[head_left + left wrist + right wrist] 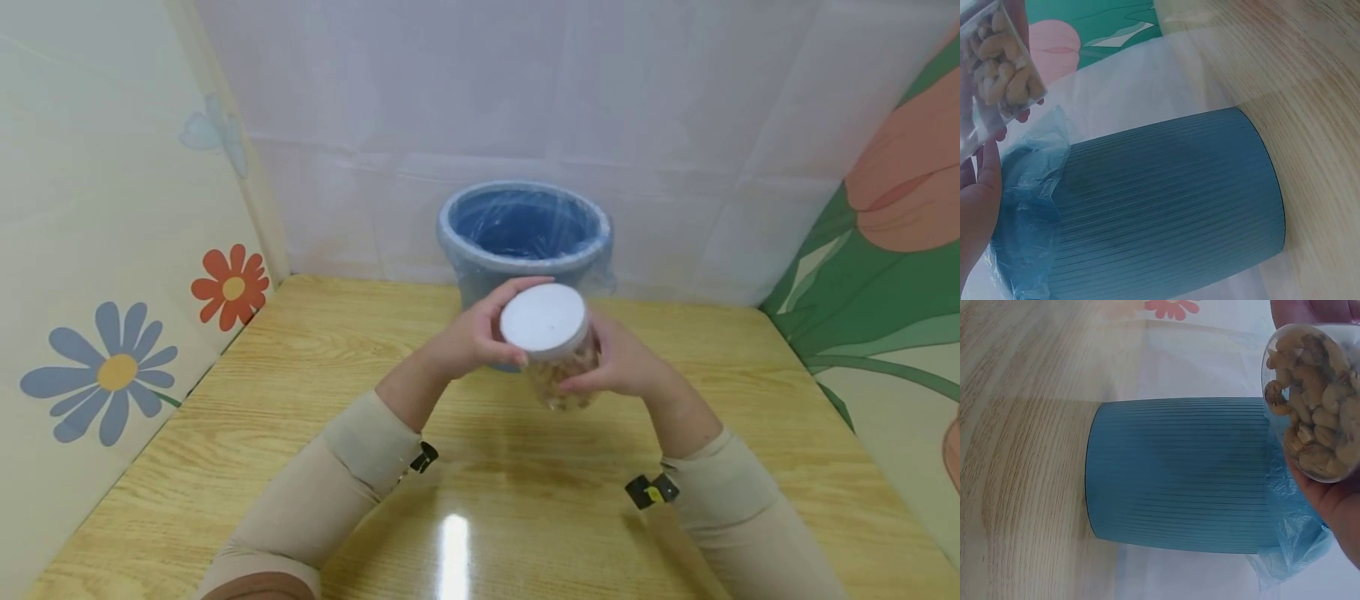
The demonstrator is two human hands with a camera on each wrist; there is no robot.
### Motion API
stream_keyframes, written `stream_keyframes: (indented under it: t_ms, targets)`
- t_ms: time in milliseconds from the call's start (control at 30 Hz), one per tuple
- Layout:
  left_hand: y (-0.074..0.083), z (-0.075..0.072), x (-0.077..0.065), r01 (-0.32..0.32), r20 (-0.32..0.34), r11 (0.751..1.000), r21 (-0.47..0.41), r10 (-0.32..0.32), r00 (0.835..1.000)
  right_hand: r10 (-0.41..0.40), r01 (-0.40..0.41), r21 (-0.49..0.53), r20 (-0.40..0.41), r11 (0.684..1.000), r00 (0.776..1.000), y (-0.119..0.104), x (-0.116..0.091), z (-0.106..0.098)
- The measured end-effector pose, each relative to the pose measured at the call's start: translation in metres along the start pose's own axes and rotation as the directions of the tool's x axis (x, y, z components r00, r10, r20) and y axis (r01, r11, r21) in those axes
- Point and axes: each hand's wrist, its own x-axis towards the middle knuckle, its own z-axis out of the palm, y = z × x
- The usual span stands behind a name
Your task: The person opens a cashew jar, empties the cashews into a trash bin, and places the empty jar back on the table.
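Both hands hold a clear plastic jar (561,375) of cashew nuts above the table, in front of a blue bin. A white lid (544,318) sits on top of it, and the jar leans slightly. My left hand (483,331) curls round the lid end, thumb at the near side of its edge. My right hand (621,358) grips the jar's body from the right, thumb across the front. Cashews (1316,406) show through the jar's base in the right wrist view, and through its wall in the left wrist view.
The ribbed blue bin (1166,200) stands on the wood-grain table (352,333) against the white back sheet (675,225). A thin plastic liner (1291,544) folds over its rim. Flower-printed panels (112,250) flank the table on both sides.
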Motion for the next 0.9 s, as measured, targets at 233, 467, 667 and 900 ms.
stream_keyframes:
  t_ms: [233, 467, 667, 900]
  targets:
    - [-0.001, 0.003, -0.001, -0.002, -0.085, 0.999, 0.053, 0.007, 0.996, 0.033, -0.033, -0.02, -0.041, 0.999, 0.999, -0.001, 0.004, 0.003]
    - [-0.002, 0.007, -0.002, 0.041, -0.208, 0.991, 0.124, -0.015, 0.978, 0.065, -0.074, -0.075, -0.115, 0.994, 0.991, -0.005, 0.006, 0.007]
    - [0.001, 0.014, -0.002, 0.089, -0.326, 0.977, 0.192, -0.022, 0.945, 0.105, -0.132, -0.133, -0.19, 0.982, 0.976, -0.01, 0.009, 0.012]
    - [0.003, 0.022, 0.001, 0.189, -0.444, 0.95, 0.251, -0.061, 0.894, 0.095, -0.141, -0.174, -0.247, 0.975, 0.964, -0.001, 0.011, 0.013]
